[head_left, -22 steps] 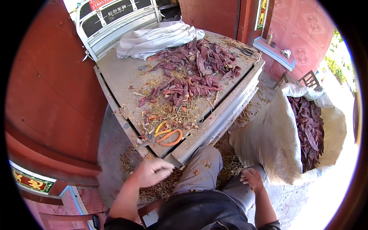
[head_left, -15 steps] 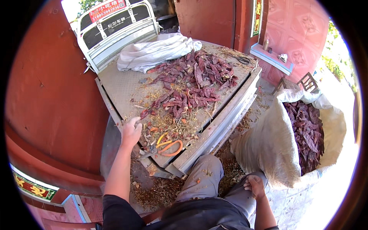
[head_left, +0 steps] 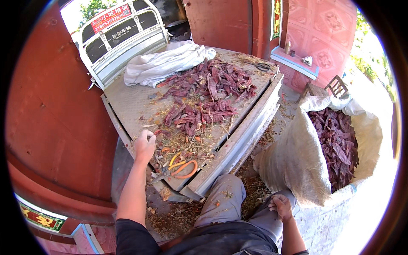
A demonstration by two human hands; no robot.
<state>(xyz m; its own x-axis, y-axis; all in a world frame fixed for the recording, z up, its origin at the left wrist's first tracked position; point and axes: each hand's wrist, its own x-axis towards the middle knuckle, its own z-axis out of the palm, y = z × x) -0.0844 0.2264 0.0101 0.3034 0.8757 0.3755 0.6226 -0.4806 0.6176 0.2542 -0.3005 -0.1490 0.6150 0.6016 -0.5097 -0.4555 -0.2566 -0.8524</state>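
Observation:
At the left corner of the truck bed, my left hand is closed in a pinch, with a dark red dried chili pepper at its fingertips; the fingers partly hide the grip. To its right lie orange-handled scissors, blades toward me. Beyond them spreads a heap of dried chili peppers, with a smaller bunch nearer. My right hand rests on my right thigh, fingers curled in and nothing visible in them. Beside my right knee stands a large pale woven sack holding dried chilies.
A crumpled white sack lies at the bed's far left, before the white metal rack. Dark scissors lie at the far right corner. Stems and seeds litter the bed and ground. A small wooden chair stands behind the full sack.
My left hand's fingers have drawn in, and the chili by them has shifted slightly right and nearer. The view has turned a little. My right hand stays on my thigh.

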